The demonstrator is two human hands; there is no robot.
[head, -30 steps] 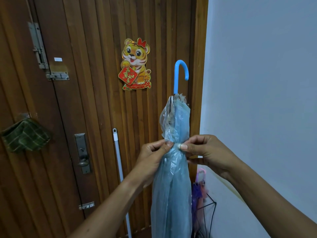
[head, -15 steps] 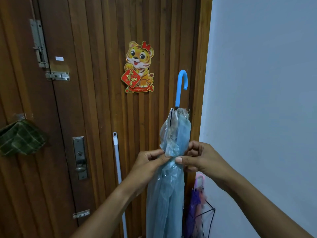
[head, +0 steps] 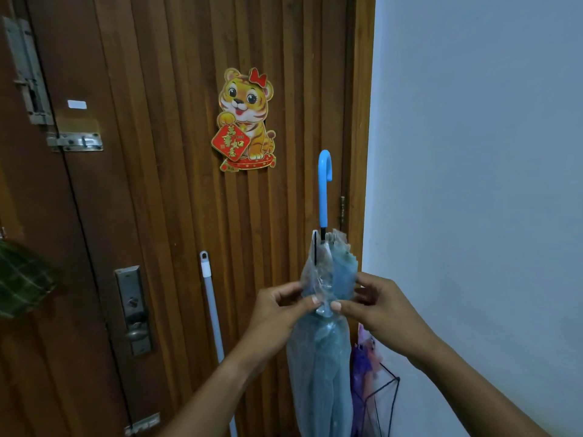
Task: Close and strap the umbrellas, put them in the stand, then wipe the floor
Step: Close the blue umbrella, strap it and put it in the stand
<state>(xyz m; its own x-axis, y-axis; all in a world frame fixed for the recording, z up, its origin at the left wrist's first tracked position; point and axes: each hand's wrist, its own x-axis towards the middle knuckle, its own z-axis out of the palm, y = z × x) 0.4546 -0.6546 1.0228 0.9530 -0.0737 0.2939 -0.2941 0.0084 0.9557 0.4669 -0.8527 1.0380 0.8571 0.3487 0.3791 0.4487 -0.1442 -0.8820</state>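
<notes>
A closed translucent blue umbrella [head: 320,367] stands upright before the wooden door, its curved blue handle on top. My left hand [head: 277,313] and my right hand [head: 378,307] pinch the gathered canopy at its narrow waist, thumbs nearly touching on the strap there. Behind it on the right, a purple umbrella [head: 362,364] sits in a black wire stand [head: 389,395] against the wall. The lower ends of both umbrellas are out of view.
A white mop pole [head: 209,307] leans on the wooden door [head: 176,184], which carries a tiger sticker [head: 246,119], a lock plate [head: 134,310] and bolts. A green checked cloth [head: 22,282] hangs at the left. A pale wall [head: 473,152] fills the right.
The umbrella and both hands have sunk lower in view. My fingers stay pinched at the canopy's waist throughout.
</notes>
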